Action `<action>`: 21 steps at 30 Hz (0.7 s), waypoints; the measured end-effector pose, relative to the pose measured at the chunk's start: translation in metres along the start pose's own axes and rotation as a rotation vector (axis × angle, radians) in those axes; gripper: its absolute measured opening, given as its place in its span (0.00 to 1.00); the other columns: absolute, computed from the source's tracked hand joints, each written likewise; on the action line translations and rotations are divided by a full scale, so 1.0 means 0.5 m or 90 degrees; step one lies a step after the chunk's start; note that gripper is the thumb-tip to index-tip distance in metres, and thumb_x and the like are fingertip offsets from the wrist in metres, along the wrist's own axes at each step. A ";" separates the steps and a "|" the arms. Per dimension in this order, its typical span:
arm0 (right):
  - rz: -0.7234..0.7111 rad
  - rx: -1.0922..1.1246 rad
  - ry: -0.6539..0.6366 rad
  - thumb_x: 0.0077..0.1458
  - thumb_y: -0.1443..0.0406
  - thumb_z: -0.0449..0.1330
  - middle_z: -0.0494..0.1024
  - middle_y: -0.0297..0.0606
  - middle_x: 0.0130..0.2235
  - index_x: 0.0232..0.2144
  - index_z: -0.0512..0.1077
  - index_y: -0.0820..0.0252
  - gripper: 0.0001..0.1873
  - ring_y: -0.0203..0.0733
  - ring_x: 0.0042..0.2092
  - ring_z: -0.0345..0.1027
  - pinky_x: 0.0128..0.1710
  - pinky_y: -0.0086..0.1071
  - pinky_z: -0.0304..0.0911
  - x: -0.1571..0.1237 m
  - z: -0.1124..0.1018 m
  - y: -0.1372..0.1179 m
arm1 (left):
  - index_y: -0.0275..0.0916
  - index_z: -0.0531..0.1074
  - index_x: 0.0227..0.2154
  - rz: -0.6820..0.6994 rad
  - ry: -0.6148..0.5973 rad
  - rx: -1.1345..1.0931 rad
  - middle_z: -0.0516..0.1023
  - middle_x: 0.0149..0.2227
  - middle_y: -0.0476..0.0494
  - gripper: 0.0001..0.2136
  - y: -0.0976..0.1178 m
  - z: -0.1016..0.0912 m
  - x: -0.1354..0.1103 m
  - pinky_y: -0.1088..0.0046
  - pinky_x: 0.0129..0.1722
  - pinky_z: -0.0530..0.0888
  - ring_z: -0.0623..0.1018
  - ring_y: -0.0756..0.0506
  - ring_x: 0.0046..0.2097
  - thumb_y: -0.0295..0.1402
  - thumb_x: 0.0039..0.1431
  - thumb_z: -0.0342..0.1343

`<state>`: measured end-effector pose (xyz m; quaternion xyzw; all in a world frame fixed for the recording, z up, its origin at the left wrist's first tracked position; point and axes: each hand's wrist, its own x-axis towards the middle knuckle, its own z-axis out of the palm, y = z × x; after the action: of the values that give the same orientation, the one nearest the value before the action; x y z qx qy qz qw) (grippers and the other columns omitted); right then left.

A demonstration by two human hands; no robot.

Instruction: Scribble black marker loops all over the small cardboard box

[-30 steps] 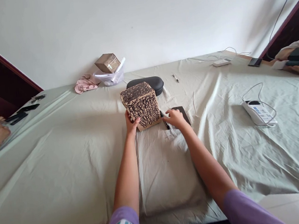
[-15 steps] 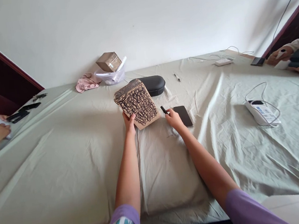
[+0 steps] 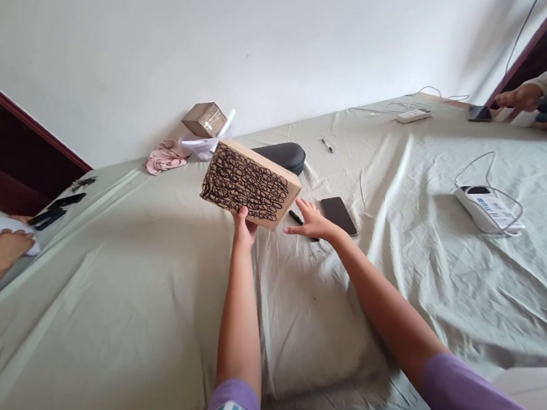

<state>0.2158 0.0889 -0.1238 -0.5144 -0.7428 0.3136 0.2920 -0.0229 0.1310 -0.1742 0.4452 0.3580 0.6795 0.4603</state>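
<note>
The left hand [image 3: 243,228] holds up one brown cardboard box [image 3: 249,184] with black scribbles on its big face. The fingers are under the box, so I can't see them well. The box is in the air over a pillow [image 3: 309,321] on the bed. It is tilted, and its long side runs from upper left to lower right.

The right hand [image 3: 312,221] is open with its fingers spread. It sits just beside the box and does not touch it. One black marker [image 3: 296,217] lies by that hand, partly hidden. One black phone [image 3: 339,216] lies just to its right.

Behind the box is one dark glasses case [image 3: 281,158]. Another person's hand [image 3: 7,248] shows at the left edge, cut off.
</note>
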 end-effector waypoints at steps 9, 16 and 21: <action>-0.187 0.462 0.094 0.41 0.44 0.81 0.79 0.48 0.61 0.71 0.64 0.52 0.60 0.63 0.67 0.70 0.70 0.59 0.64 -0.064 -0.123 -0.095 | 0.52 0.65 0.72 0.023 -0.236 -0.026 0.75 0.68 0.33 0.60 0.132 0.056 -0.019 0.39 0.72 0.70 0.69 0.25 0.75 0.60 0.34 0.81; -0.259 0.385 0.090 0.39 0.39 0.81 0.61 0.46 0.77 0.82 0.37 0.41 0.82 0.69 0.78 0.54 0.77 0.62 0.53 -0.086 -0.213 -0.060 | 0.61 0.45 0.79 0.215 -0.245 0.056 0.59 0.80 0.37 0.67 0.254 0.016 -0.035 0.45 0.79 0.60 0.58 0.29 0.81 0.56 0.40 0.81; -0.270 0.275 0.051 0.43 0.32 0.75 0.44 0.42 0.83 0.80 0.19 0.40 0.87 0.67 0.82 0.42 0.79 0.59 0.47 -0.090 -0.226 -0.062 | 0.56 0.46 0.79 0.188 -0.212 0.093 0.63 0.77 0.34 0.68 0.263 0.039 -0.048 0.42 0.79 0.60 0.61 0.26 0.79 0.51 0.39 0.82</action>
<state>0.2965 0.0566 -0.0337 -0.2861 -0.7376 0.3757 0.4827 -0.0409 0.0677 -0.0561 0.6310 0.2564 0.6286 0.3753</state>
